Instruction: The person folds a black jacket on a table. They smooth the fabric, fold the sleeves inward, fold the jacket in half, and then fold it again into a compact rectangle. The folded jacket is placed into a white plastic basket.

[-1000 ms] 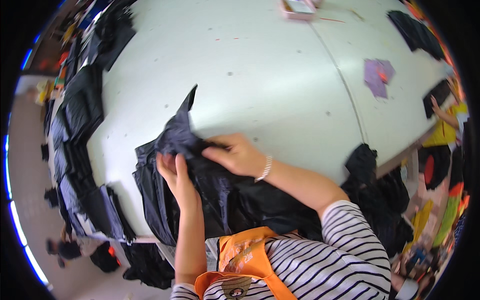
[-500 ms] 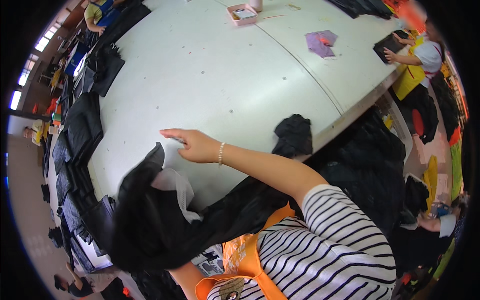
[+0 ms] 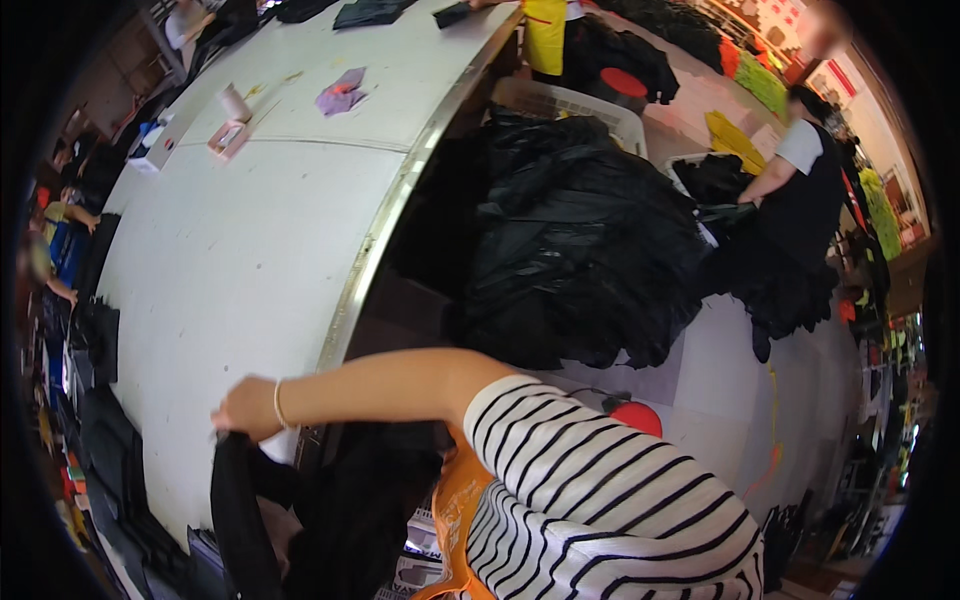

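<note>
My right hand, with a bead bracelet at its wrist, is at the table's near edge, its fingers closed on the upper edge of a black garment. The cloth hangs from my fingers down in front of my orange apron. A paler patch shows inside its fold. The hand is slightly blurred, and whether it also holds a small tool cannot be seen. My left hand is out of sight.
Folded black garments line the left side of the white table. A pink tray and purple cloth lie farther off. A large black cloth heap fills the right floor, near a person handling dark cloth.
My view has swung to the right. My right hand, earlier reaching over the table with a small metal tool, now grips the black garment's edge. The left forearm has left view.
</note>
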Demonstrator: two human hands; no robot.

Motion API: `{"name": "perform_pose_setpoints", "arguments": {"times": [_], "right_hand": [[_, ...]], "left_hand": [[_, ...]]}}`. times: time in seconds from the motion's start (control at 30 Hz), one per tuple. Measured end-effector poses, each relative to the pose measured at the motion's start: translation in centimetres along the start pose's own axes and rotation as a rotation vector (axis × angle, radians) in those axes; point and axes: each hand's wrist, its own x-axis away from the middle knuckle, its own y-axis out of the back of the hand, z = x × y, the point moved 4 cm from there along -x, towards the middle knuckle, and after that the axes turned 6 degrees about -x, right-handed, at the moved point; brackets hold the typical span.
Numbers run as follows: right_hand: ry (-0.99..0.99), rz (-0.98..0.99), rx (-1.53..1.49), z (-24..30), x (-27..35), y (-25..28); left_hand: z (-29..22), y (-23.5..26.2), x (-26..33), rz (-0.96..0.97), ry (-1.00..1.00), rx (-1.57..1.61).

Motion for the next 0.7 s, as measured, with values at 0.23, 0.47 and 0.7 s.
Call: {"name": "perform_pose_setpoints", "arguments": {"times": [0.23,0.47,0.7], "right_hand": [[0.273,-0.606,0.691,4.4,5.5,17.9],[0.087,-0.498,0.804,12.3,-2.8,29.4],[-0.07,-0.373,0.115,18.7,-9.6,39.9]], "left_hand": [[-3.4,5.2,1.5,0.045,-0.256,-0.216],[-0.6,10.4,-11.3,-0.224,-0.087,0.427],[-6.8,14.2,-27.3,-0.697,-0.654,-0.474]]}}
